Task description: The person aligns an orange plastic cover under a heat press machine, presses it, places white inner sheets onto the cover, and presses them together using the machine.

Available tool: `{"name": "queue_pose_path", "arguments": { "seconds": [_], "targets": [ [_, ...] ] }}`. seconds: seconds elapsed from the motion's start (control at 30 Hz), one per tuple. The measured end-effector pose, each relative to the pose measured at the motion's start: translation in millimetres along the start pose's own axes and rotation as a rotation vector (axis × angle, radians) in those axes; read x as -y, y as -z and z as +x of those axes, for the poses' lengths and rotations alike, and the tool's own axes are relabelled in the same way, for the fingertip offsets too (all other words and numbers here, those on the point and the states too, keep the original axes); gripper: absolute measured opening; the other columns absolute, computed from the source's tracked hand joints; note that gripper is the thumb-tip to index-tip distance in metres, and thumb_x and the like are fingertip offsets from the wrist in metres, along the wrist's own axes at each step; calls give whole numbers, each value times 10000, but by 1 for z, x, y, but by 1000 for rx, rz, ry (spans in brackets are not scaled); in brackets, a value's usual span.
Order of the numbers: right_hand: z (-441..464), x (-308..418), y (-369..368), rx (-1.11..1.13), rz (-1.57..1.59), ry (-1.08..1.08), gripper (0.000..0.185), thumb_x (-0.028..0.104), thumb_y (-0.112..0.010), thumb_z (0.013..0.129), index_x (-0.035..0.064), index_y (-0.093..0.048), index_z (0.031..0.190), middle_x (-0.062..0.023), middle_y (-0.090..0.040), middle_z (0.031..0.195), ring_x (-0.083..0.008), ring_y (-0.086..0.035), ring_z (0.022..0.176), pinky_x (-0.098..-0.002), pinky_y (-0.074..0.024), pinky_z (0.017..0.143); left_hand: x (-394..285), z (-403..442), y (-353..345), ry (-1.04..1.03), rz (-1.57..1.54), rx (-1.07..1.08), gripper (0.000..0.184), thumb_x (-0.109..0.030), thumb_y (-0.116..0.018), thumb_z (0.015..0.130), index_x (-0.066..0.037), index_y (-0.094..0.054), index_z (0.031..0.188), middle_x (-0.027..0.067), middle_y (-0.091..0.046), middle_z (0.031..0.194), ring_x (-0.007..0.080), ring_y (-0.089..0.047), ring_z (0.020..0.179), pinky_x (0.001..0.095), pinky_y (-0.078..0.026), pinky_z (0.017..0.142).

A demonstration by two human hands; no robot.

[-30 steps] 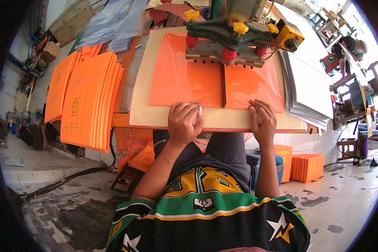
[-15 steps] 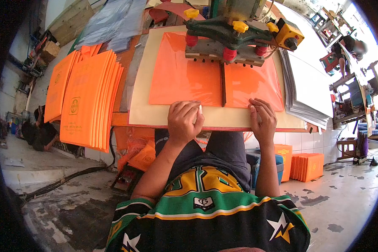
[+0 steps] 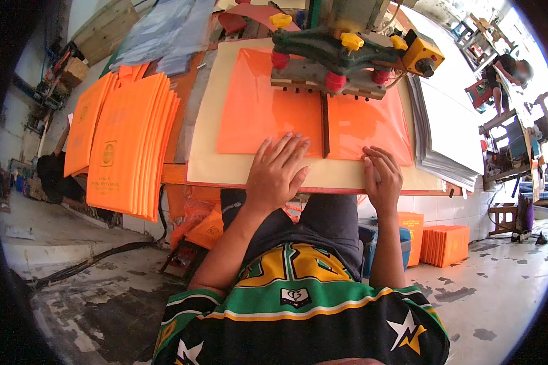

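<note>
A glossy orange plastic cover [image 3: 268,115] lies flat on a cream board [image 3: 204,143], with a dark bar [image 3: 325,125] running down its middle. My left hand [image 3: 278,173] rests on the cover's near left part, fingers stretched out. At the near edge, right of the bar, my right hand [image 3: 383,176] has bent fingers and thumb close together on the cover's edge. Over the far part of the cover stands a press head [image 3: 335,55] with yellow knobs and red mounts.
Several printed orange folders [image 3: 128,146] stand at the table's left side. Clear plastic sheets [image 3: 164,36] lie at the back left. A stack of white sheets [image 3: 447,121] is on the right. More orange folders [image 3: 444,245] are on the floor. A person [image 3: 511,70] sits far right.
My left hand has gone from curled at the cover's near edge to spread flat and farther onto it. My right hand stays in nearly the same place.
</note>
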State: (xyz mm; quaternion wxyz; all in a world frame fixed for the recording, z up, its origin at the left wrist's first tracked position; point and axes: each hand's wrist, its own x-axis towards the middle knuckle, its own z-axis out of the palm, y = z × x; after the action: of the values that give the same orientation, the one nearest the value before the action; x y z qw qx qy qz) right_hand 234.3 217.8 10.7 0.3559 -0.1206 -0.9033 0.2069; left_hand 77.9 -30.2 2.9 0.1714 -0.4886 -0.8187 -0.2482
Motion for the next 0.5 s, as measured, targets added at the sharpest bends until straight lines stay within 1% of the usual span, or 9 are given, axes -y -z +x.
{"name": "queue_pose_path", "arguments": {
  "seconds": [0.03,0.27,0.33,0.37,0.43,0.5],
  "targets": [
    [-1,-1,1,-3,-1,17,124,82,-737,1011,-23,-803,1008,-168,-833,1166,-349,-770,1184,-472,-599,1035,0,0,-1,8,2,30,498,-424,-547,1146,-115,-696,1507,104,-663,1585,280,-551,1542,569,-347,1309],
    [0,-1,3,-7,-20,50,118,85,-744,1001,-19,-799,1003,-165,-833,1163,-356,-773,1168,-482,-601,1024,0,1,-2,7,33,64,477,-402,-565,1134,-115,-710,1486,119,-666,1578,279,-564,1530,586,-337,1310],
    [0,1,2,-14,-20,32,122,88,-742,1005,-21,-794,993,-165,-835,1155,-359,-774,1160,-483,-602,1020,0,1,-1,49,-3,112,474,-372,-571,1124,-130,-699,1510,107,-626,1633,278,-534,1558,602,-312,1315],
    [1,0,2,-18,-19,33,122,88,-742,1005,-21,-794,993,-165,-835,1155,-359,-774,1160,-483,-602,1020,0,2,0,47,0,110,474,-372,-571,1124,-130,-699,1510,107,-626,1633,278,-534,1558,602,-312,1315],
    [1,0,1,-16,-16,44,124,89,-739,1009,-21,-794,995,-165,-836,1149,-360,-775,1155,-482,-602,1017,-1,3,0,46,-8,70,447,-366,-587,1122,-110,-723,1462,117,-665,1579,273,-570,1521,589,-338,1306],
    [1,1,2,-14,-13,41,125,91,-739,1011,-21,-794,997,-165,-836,1150,-360,-775,1155,-483,-602,1015,-1,2,0,47,-11,65,442,-361,-591,1119,-112,-724,1458,112,-664,1578,270,-569,1521,591,-338,1305]
  ]
}}
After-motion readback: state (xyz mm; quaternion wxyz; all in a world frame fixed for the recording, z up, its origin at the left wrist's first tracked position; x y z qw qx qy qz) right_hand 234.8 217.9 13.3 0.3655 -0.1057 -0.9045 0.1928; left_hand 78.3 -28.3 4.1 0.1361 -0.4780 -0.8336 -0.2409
